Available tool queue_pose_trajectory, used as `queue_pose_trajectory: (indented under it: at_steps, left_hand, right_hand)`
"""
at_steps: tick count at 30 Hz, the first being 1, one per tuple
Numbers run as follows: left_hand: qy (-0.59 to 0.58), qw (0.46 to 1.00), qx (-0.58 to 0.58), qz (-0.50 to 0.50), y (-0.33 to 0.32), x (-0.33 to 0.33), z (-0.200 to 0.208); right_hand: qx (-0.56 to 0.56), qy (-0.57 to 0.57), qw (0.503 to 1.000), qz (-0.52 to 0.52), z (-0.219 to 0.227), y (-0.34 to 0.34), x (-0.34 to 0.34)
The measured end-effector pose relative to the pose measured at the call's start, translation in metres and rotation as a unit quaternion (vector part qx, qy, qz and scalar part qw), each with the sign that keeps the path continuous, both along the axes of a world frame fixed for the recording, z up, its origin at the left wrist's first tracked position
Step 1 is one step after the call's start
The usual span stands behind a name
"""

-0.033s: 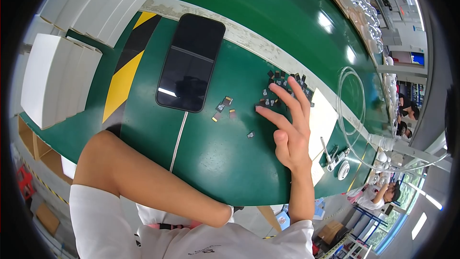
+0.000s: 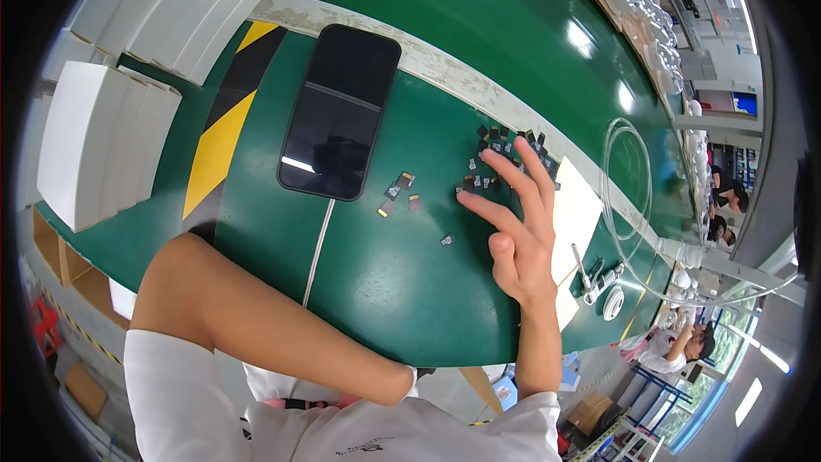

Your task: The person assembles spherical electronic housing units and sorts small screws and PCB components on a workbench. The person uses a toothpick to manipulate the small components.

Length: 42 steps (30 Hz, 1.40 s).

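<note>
My right hand (image 2: 523,248) reaches over the green table with its fingers stretched out and apart. Beneath and beyond its fingertips lies a loose pile of small black memory cards (image 2: 481,181). The tip of one finger rests at the pile's near left edge, by a card; I see nothing gripped. To the left lie a few separate cards (image 2: 395,192), some showing gold contacts, and a single card (image 2: 447,240) sits nearer to me. My left forearm (image 2: 291,329) bends across the table's near edge; its hand is out of sight.
A black smartphone (image 2: 340,111) lies left of the cards, with a white cable (image 2: 319,252). White boxes (image 2: 98,145) stand at far left past yellow-black tape (image 2: 221,137). On the right are a paper sheet (image 2: 575,218), clear tubing (image 2: 606,171) and a white coil (image 2: 613,303).
</note>
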<state>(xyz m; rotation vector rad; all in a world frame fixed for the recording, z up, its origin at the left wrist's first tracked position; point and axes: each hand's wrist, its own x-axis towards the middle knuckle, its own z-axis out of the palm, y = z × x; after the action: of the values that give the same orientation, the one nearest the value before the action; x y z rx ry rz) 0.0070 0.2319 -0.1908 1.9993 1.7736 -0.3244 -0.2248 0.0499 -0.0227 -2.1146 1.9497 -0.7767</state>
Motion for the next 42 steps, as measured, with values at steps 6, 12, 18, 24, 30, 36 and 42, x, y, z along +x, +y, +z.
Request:
queue_pose_trajectory:
  at_steps: [6,12,18,24,30,36,42]
  left_hand:
    - [0.008,1.0,0.005,-0.006,0.002,-0.008,0.01]
    - [0.019,1.0,0.011,-0.009,-0.013,-0.003,0.009]
    - [0.031,0.999,0.018,-0.009,-0.008,-0.016,0.02]
    - [0.039,0.999,0.022,-0.005,-0.006,-0.014,0.02]
    - [0.042,0.999,0.03,0.001,-0.011,-0.018,0.023]
    - [0.007,0.999,0.032,0.038,-0.014,-0.02,0.025]
    - [-0.029,0.996,0.035,0.074,-0.018,-0.021,0.028]
  right_hand:
    - [0.013,-0.019,0.997,0.077,0.006,0.002,0.002]
    - [-0.017,0.009,0.999,-0.036,0.004,0.002,-0.004]
    - [0.018,0.056,0.997,0.048,0.004,-0.003,0.012]
    - [0.021,0.085,0.994,0.059,0.002,-0.007,0.016]
    - [0.022,0.077,0.997,0.024,-0.001,-0.013,0.021]
    - [0.046,0.086,0.995,0.034,-0.006,-0.023,0.033]
    - [0.046,0.094,0.994,-0.017,-0.01,-0.023,0.029]
